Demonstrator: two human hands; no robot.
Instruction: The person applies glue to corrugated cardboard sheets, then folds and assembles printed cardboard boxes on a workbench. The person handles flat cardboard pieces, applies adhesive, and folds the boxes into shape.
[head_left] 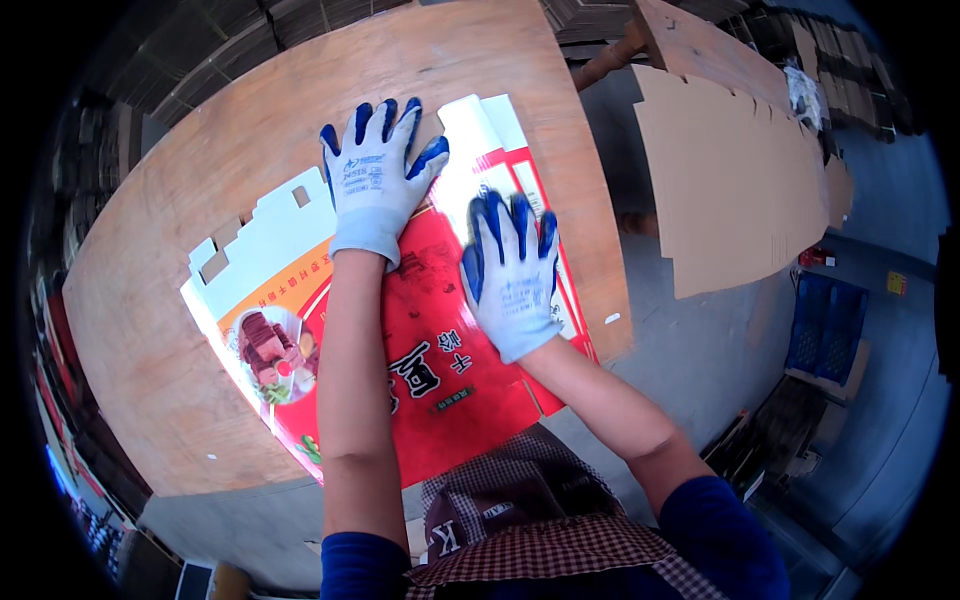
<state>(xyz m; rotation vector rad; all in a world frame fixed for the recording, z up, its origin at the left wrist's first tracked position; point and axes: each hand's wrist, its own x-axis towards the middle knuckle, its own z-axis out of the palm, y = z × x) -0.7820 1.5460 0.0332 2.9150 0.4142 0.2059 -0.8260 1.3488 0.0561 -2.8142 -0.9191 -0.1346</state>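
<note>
A flat printed carton [430,290], red with white and orange parts and a food picture, lies on the wooden table [130,330]. White flaps with cut-outs run along its far and left edges. My left hand [375,185], in a white glove with blue fingertips, rests near the carton's far edge with its fingers spread. In a matching glove, my right hand [513,270] lies flat on the carton's right part, fingers stretched forward. Neither hand grips anything. My forearms cover part of the print.
A large brown cardboard sheet [730,185] stands to the right of the table. Stacks of flat cardboard [215,60] line the far side. Blue crates [826,328] sit on the floor at right. A checked apron [540,540] hangs at the table's near edge.
</note>
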